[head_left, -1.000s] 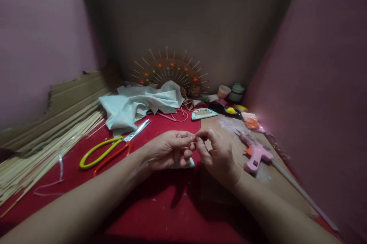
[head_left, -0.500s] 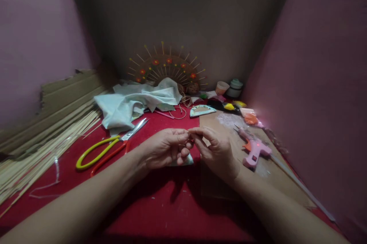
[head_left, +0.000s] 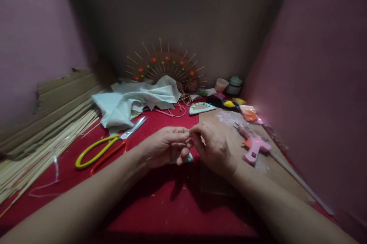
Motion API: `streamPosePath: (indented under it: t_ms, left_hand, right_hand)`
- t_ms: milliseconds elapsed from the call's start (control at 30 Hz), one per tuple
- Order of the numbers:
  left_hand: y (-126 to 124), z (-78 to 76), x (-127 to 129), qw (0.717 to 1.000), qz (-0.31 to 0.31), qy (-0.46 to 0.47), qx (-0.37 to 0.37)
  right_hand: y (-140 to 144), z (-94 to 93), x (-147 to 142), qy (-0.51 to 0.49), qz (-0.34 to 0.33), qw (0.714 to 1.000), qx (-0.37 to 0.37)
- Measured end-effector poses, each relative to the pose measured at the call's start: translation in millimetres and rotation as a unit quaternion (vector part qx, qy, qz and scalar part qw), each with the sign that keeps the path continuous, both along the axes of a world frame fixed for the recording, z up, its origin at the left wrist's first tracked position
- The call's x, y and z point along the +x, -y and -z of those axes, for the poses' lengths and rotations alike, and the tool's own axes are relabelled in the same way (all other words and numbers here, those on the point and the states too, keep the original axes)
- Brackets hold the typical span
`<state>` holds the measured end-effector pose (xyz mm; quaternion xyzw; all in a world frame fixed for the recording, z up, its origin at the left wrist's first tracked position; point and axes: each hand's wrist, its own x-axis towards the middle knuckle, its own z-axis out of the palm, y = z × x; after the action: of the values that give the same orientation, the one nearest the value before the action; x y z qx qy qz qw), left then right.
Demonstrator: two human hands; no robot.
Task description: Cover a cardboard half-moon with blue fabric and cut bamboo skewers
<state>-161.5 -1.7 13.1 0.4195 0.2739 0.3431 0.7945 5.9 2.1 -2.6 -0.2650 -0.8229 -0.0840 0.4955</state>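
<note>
My left hand and my right hand meet at their fingertips above the red table. Each pinches with thumb and forefinger; whatever lies between them is too small to make out. Below the left fingers, part of a pale blue fabric piece shows on the table, mostly covered by the hand. Scissors with one yellow and one red handle rest left of my left hand, blades pointing away. To the right of my right hand, a pink glue gun with a glowing red light lies on a cardboard sheet.
Crumpled pale blue cloth lies behind the scissors. Thin wooden sticks and cardboard fill the left side. A decorated fan-shaped piece, a fabric-edged half ring, a cup and a jar stand farther back.
My right hand has turned slightly, its fingers curling more closely at the pinch. The left hand stays almost in place. The whole view has shifted a little.
</note>
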Motion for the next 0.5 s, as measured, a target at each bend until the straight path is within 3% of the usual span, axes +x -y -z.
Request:
streamPosePath:
  t_ms: [100, 400, 500]
  left_hand:
    - [0, 0.1, 0, 1.000, -0.020, -0.019, 0.011]
    - [10, -7.0, 9, 0.980, -0.163, -0.090, 0.070]
    - [12, -7.3, 10, 0.979, -0.173, -0.088, 0.069]
  right_hand:
    - [0, 1.4, -1, 0.002, 0.005, 1.000, 0.010]
    - [2, 0.1, -3, 0.050, 0.050, 0.996, 0.053]
    - [1, 2.5, -3, 0.055, 0.048, 0.996, 0.043]
